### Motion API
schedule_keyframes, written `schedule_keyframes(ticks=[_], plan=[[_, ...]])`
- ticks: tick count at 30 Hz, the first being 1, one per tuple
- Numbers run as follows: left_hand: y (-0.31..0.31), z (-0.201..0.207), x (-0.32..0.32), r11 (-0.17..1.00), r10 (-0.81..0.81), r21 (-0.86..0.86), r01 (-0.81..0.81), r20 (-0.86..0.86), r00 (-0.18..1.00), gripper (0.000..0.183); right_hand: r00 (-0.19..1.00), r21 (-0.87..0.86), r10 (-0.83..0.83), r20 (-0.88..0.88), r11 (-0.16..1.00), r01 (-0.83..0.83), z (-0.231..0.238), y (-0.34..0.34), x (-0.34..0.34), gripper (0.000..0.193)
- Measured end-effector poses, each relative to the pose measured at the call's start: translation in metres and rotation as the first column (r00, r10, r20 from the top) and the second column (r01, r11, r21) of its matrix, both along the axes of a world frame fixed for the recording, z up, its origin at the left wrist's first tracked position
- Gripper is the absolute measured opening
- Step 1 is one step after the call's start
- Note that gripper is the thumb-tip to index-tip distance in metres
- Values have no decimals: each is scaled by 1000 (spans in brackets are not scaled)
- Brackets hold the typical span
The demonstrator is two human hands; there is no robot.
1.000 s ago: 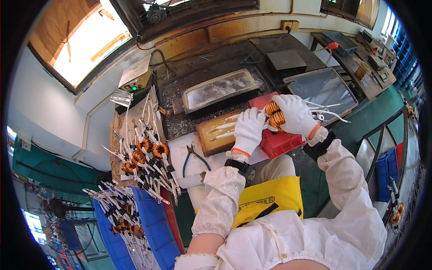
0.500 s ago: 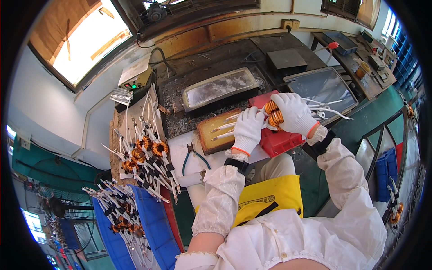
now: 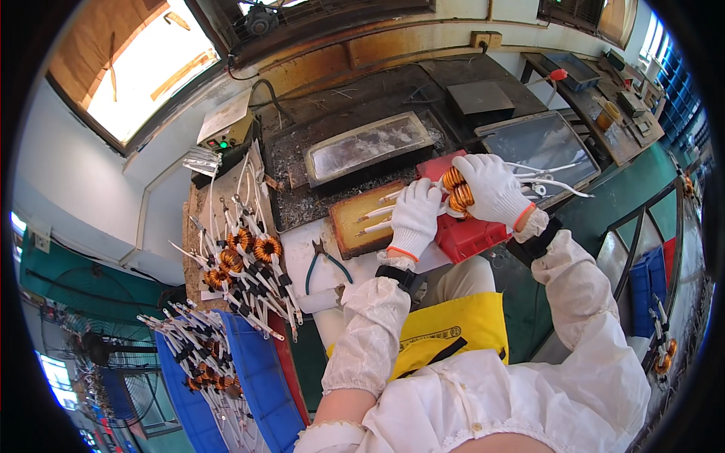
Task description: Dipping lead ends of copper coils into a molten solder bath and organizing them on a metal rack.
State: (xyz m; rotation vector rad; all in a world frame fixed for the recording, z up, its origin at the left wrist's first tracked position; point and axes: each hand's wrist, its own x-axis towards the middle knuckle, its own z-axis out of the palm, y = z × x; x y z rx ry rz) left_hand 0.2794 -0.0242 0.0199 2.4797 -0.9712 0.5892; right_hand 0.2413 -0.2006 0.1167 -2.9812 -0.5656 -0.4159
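Both my hands wear white knit gloves and hold one copper-wound toroidal coil (image 3: 459, 193). My right hand (image 3: 489, 185) is wrapped round its winding, and white leads stick out to the right past that hand. My left hand (image 3: 416, 215) grips the coil's white leads on the other side; their bare tips point left over a shallow tray of yellowish material (image 3: 355, 219). A red plastic box (image 3: 470, 238) lies beneath and beside the coil. Pliers with teal handles (image 3: 326, 266) lie spread on the white surface to the left of my left hand.
A rectangular pot with a silvery surface (image 3: 370, 149) stands behind the tray. Several coils with white leads (image 3: 243, 257) are heaped at the left, above a blue bin (image 3: 260, 377) holding more. A control box with a green light (image 3: 228, 128) sits behind them. A grey tray (image 3: 540, 151) lies right.
Hardly anything differs. Both hands and the coil have shifted very slightly to the left, with the grip unchanged.
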Motion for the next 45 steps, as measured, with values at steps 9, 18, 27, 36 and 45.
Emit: schedule_keyframes(ticks=[9, 18, 27, 36, 45], plan=[[0, -3, 3, 1000, -13, -27, 12, -5, 1000, 25, 1000, 10, 3, 30, 1000, -3, 0, 0, 0, 69], [-1, -2, 2, 1000, 8, -6, -8, 53, 999, 22, 994, 21, 29, 101, 999, -31, -5, -2, 1, 65], [0, -2, 2, 1000, -13, -27, 14, 12, 1000, 25, 995, 27, 22, 100, 999, -25, -2, 0, -1, 63], [-2, 8, 2, 1000, -2, 24, 1, 41, 999, 24, 999, 84, -31, -6, 996, 32, -7, -8, -3, 70], [-2, 18, 5, 992, -32, 118, 32, -3, 999, 25, 996, 114, -63, -62, 991, 70, -8, -11, -2, 72]])
